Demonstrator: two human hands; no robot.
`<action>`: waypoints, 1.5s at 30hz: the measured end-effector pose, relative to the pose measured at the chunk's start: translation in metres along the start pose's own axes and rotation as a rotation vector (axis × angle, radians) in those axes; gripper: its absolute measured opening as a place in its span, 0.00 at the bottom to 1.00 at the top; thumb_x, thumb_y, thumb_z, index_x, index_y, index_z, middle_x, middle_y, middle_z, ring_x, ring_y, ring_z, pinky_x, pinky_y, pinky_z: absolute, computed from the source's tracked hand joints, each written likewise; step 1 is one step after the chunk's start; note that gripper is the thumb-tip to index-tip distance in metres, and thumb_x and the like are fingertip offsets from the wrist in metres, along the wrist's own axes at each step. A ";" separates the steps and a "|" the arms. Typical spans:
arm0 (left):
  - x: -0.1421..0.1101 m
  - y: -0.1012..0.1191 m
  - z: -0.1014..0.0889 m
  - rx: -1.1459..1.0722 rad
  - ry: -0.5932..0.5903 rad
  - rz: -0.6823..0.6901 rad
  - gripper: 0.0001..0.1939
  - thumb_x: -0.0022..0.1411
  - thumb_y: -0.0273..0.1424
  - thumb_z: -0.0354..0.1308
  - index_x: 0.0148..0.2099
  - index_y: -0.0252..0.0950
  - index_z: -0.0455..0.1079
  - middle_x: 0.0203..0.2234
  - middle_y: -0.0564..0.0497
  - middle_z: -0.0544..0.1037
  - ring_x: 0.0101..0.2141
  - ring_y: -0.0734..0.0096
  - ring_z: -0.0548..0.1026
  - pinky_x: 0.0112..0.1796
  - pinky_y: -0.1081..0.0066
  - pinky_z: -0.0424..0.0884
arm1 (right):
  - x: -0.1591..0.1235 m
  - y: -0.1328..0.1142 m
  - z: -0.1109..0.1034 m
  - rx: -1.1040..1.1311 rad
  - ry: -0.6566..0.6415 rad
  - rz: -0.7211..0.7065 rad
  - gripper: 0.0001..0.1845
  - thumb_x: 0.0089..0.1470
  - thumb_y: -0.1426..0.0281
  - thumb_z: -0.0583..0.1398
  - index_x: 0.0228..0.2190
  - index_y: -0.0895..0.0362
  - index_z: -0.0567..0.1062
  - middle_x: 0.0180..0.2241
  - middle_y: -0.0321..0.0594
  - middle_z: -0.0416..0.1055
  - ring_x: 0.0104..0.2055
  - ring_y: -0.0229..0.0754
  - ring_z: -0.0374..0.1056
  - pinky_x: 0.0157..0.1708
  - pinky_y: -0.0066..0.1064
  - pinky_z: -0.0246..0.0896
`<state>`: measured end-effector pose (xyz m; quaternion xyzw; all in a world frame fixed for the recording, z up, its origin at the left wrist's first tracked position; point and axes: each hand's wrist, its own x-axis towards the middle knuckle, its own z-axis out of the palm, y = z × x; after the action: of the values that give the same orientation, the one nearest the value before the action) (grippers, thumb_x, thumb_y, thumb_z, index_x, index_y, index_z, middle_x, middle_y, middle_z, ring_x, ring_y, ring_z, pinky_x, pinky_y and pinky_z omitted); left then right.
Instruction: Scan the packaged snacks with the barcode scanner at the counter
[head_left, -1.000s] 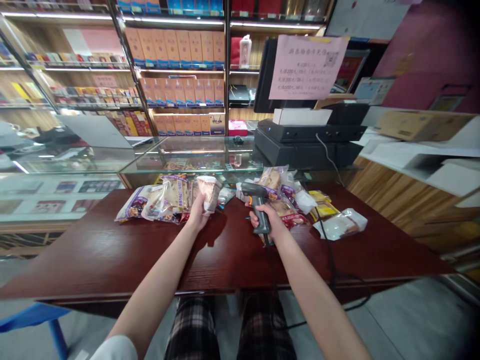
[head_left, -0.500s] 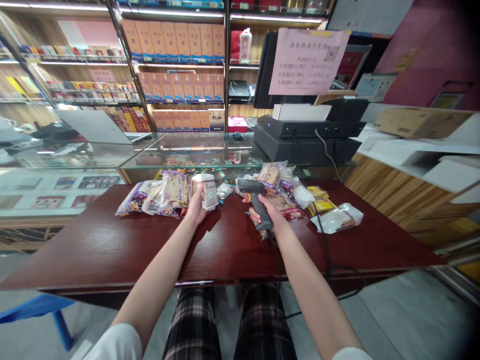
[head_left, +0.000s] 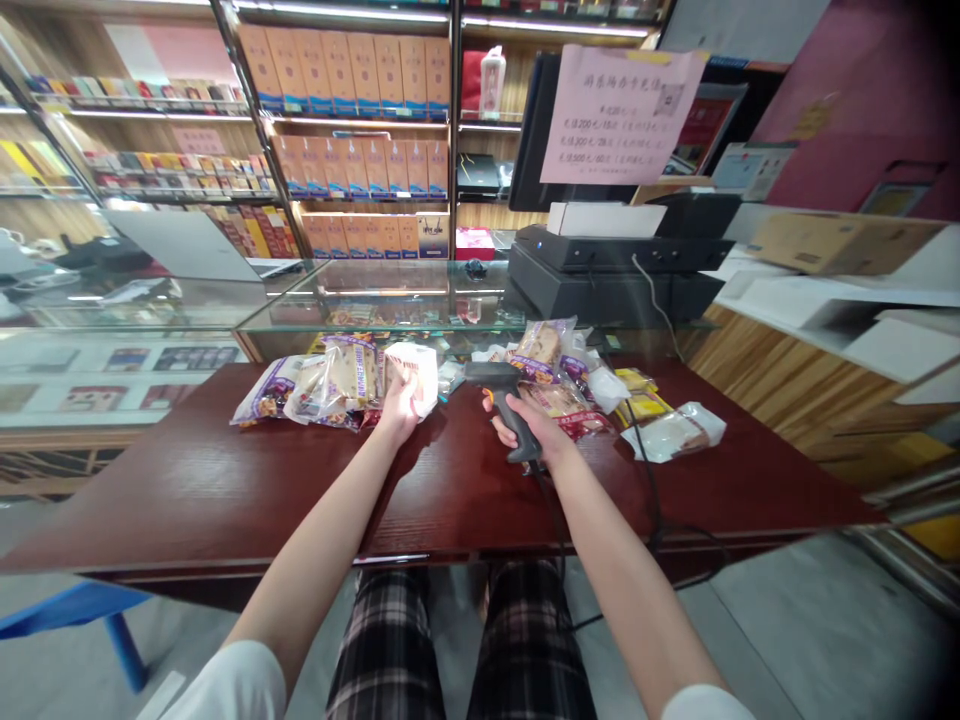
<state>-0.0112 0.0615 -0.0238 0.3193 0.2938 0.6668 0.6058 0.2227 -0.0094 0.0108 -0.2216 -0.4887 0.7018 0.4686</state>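
One white packet [head_left: 424,372], left of frame centre, fingers of left hand [head_left: 401,405] grasping it; likely light, soft, crushable, best pinched at edge. Right hand [head_left: 546,428]: fingers clasp stiff-looking scanner [head_left: 524,432] by handle.

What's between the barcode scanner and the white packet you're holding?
In the head view, a small plastic packet shows in the gap between the barcode scanner and the white packet; how far back is unclear.
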 end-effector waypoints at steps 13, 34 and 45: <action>-0.005 0.002 0.006 0.053 -0.024 0.053 0.24 0.53 0.39 0.68 0.50 0.38 0.68 0.47 0.45 0.78 0.51 0.59 0.75 0.52 0.60 0.70 | -0.001 -0.001 0.000 -0.018 0.056 0.021 0.18 0.55 0.59 0.61 0.43 0.56 0.70 0.24 0.34 0.70 0.17 0.31 0.53 0.15 0.25 0.47; -0.015 0.075 -0.016 1.568 0.452 0.749 0.25 0.62 0.28 0.53 0.62 0.34 0.64 0.66 0.35 0.57 0.66 0.47 0.52 0.63 0.47 0.44 | -0.001 -0.006 0.002 -0.034 0.129 0.027 0.21 0.52 0.55 0.62 0.41 0.58 0.71 0.14 0.27 0.59 0.16 0.34 0.53 0.15 0.25 0.46; -0.012 0.080 -0.024 1.670 0.567 0.742 0.28 0.65 0.28 0.44 0.66 0.31 0.59 0.62 0.33 0.63 0.65 0.48 0.56 0.63 0.41 0.29 | -0.002 -0.007 0.001 -0.012 0.150 0.018 0.21 0.51 0.55 0.62 0.40 0.56 0.70 0.14 0.27 0.59 0.16 0.34 0.54 0.16 0.25 0.47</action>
<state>-0.0789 0.0421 0.0225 0.5476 0.6905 0.4442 -0.1612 0.2255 -0.0108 0.0175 -0.2808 -0.4543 0.6844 0.4964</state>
